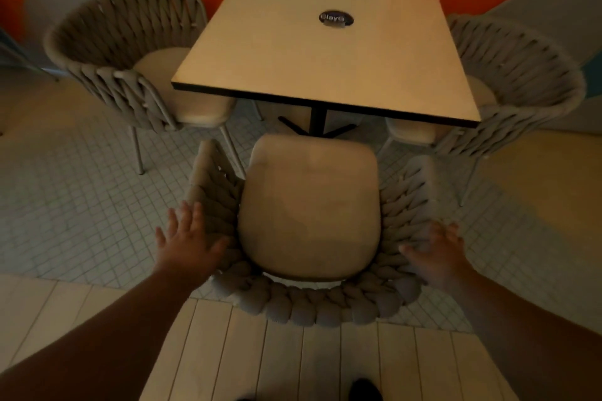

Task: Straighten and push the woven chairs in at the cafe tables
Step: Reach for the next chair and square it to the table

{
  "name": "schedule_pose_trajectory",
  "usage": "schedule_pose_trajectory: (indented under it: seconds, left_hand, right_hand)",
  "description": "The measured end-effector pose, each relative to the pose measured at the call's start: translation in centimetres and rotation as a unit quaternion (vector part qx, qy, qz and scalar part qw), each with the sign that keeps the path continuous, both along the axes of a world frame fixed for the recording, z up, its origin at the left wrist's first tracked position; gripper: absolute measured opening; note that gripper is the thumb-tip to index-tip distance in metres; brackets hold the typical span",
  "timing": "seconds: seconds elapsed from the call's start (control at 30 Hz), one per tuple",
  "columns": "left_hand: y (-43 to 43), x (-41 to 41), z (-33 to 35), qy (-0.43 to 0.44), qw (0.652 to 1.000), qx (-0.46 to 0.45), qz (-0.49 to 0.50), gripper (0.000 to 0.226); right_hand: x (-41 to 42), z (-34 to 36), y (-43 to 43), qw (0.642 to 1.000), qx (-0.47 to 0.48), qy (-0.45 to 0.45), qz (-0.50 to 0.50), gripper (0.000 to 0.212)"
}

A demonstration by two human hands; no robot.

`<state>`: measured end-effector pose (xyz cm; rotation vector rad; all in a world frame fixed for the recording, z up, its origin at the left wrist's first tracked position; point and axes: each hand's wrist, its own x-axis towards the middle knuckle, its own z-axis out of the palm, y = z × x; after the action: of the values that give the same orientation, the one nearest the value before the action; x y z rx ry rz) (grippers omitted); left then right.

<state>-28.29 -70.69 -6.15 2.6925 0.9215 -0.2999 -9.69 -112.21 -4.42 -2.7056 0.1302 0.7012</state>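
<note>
both hands spread open on the near woven chair (312,306): left hand (189,244) on its left arm, right hand (438,254) on its right, gripping nothing, seat just short of the table (293,68)

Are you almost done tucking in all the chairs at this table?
Partly. The left chair and right chair already sit with their seats partly under the table. The near chair is in hand: the left hand and right hand are open at its woven sides. Its cushion stands short of the table edge, so pushing it in is left.
</note>
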Motion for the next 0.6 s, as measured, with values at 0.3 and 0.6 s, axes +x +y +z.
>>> schedule_pose_trajectory:
  seconds: [0.3, 0.6]
  left_hand:
    - [-5.0, -6.8, 9.6, 0.021, 0.986, 0.043, -0.162, 0.089]
    - [-4.8, -8.5, 15.0, 0.022, 0.979, 0.053, -0.195, 0.097]
  right_hand:
    - [-9.9, 9.9, 0.9, 0.983, -0.063, -0.054, 0.165, 0.112]
    - [-13.2, 13.5, 1.8, 0.986, -0.029, -0.072, 0.151, 0.125]
